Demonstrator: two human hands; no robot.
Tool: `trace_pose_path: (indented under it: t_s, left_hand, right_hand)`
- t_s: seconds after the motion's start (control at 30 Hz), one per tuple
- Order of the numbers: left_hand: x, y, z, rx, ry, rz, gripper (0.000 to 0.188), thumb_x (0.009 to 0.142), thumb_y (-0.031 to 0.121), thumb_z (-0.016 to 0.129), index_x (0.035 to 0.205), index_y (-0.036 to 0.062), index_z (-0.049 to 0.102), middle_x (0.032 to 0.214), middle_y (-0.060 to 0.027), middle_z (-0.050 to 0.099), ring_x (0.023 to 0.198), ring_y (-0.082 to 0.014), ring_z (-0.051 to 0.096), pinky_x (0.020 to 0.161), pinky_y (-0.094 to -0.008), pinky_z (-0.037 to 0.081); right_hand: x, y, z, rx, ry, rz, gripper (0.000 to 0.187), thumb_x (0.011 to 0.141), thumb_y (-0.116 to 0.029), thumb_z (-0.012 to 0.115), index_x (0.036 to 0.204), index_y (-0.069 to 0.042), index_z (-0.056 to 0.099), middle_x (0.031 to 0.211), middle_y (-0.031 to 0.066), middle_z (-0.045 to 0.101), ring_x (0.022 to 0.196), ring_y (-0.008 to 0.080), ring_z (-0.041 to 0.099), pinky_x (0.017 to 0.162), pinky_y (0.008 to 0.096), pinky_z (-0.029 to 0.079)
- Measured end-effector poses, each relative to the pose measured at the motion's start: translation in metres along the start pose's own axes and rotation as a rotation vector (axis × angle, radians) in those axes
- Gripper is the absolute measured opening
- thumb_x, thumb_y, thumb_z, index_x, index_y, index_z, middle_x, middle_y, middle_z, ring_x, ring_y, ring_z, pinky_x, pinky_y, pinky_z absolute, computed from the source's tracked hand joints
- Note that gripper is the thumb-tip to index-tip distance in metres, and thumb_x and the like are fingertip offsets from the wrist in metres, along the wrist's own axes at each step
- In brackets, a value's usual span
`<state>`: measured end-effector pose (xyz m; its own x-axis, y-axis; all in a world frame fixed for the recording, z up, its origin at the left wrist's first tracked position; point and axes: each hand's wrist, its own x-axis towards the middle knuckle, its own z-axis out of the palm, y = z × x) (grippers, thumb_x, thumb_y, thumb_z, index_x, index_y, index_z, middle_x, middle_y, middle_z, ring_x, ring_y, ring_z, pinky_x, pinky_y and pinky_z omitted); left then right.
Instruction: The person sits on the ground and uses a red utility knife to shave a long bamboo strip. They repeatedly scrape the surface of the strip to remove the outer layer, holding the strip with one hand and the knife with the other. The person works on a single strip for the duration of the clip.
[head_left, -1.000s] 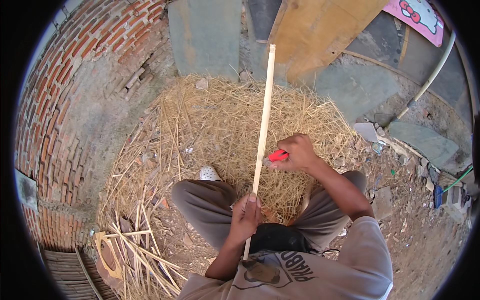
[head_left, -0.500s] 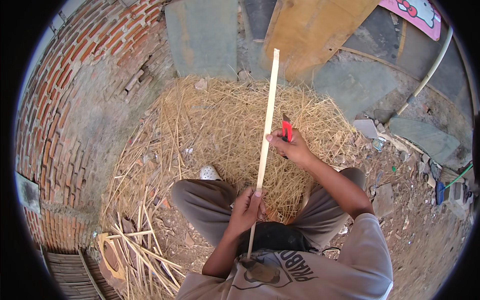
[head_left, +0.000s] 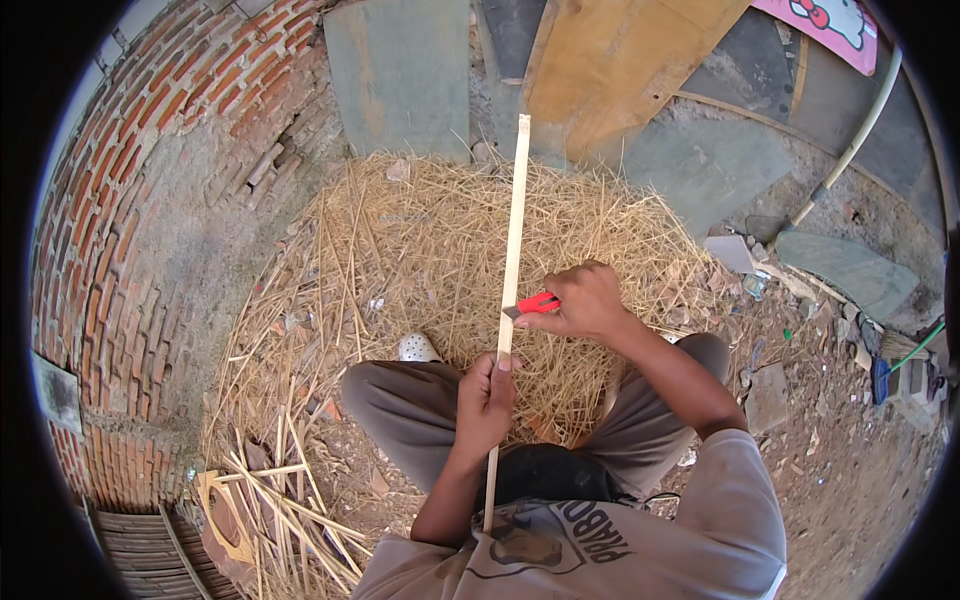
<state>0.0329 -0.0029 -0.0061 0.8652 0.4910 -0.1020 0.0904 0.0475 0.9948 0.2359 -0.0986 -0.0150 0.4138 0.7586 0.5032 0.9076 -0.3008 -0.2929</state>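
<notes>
Grasping 1 long, narrow, straight, pale-yellow strip (head_left: 516,220) in the left hand (head_left: 484,402), blunt at its upper end, running down to the shirt (head_left: 660,540), over straw (head_left: 430,250); clasping 1 red cutter (head_left: 540,303) in the right hand (head_left: 587,302), dark blade at the strip.

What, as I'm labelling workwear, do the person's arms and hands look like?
The left hand and right hand show no gloves, and the forearms are uncovered, without a visible watch. The right sleeve of the greyish-brown shirt is short and plain.
</notes>
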Motion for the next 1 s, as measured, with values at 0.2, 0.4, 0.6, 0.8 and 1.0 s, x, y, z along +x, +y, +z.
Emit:
trace_pose_path:
  t_s: [0.2, 0.4, 0.6, 0.8, 1.0]
  left_hand:
    - [-0.010, 0.009, -0.007, 0.034, -0.013, 0.002, 0.020, 0.103, 0.018, 0.045, 0.096, 0.0028, 0.056, 0.058, 0.0088, 0.038, 0.051, 0.0009, 0.031, 0.046, -0.0207, 0.024]
    - [-0.029, -0.008, -0.016, 0.051, -0.091, -0.058, 0.019, 0.102, 0.016, 0.046, 0.095, 0.0028, 0.057, 0.060, 0.0095, 0.038, 0.053, 0.0011, 0.032, 0.047, -0.0200, 0.025]
    - [-0.045, -0.011, -0.015, 0.063, -0.131, -0.026, 0.020, 0.103, 0.018, 0.044, 0.097, 0.0037, 0.057, 0.060, 0.0097, 0.040, 0.050, 0.0019, 0.033, 0.044, -0.0187, 0.025]
    - [-0.084, 0.008, -0.031, 0.060, -0.257, -0.098, 0.020, 0.103, 0.018, 0.045, 0.096, 0.0043, 0.058, 0.060, 0.0100, 0.040, 0.050, 0.0028, 0.032, 0.044, -0.0177, 0.023]
    - [-0.070, 0.013, -0.028, 0.010, -0.083, -0.109, 0.018, 0.102, 0.015, 0.048, 0.102, 0.0025, 0.061, 0.064, 0.0095, 0.038, 0.057, 0.0010, 0.031, 0.050, -0.0188, 0.026]
  right_hand:
    - [0.006, 0.009, 0.016, -0.031, 0.138, -0.086, 0.067, 0.067, -0.077, 0.064, 0.053, -0.012, 0.054, 0.048, 0.0042, 0.052, 0.040, 0.0249, 0.053, 0.043, 0.0370, 0.041]
    - [0.023, 0.059, 0.023, -0.176, 0.115, 0.225, 0.071, 0.071, -0.081, 0.057, 0.052, -0.012, 0.056, 0.042, 0.0040, 0.049, 0.037, 0.0229, 0.050, 0.041, 0.0359, 0.042]
    - [0.024, 0.075, 0.033, -0.164, 0.203, 0.053, 0.075, 0.075, -0.083, 0.048, 0.057, -0.011, 0.061, 0.044, 0.0060, 0.052, 0.039, 0.0228, 0.053, 0.041, 0.0375, 0.041]
    - [0.032, 0.162, -0.007, -0.113, 0.157, 0.831, 0.081, 0.083, -0.080, 0.039, 0.070, -0.005, 0.068, 0.061, 0.0155, 0.063, 0.066, 0.0317, 0.066, 0.062, 0.0433, 0.050]
    - [0.029, 0.101, -0.006, 0.117, 0.063, 0.775, 0.078, 0.083, -0.078, 0.043, 0.070, -0.005, 0.068, 0.060, 0.0155, 0.062, 0.064, 0.0333, 0.064, 0.061, 0.0453, 0.049]
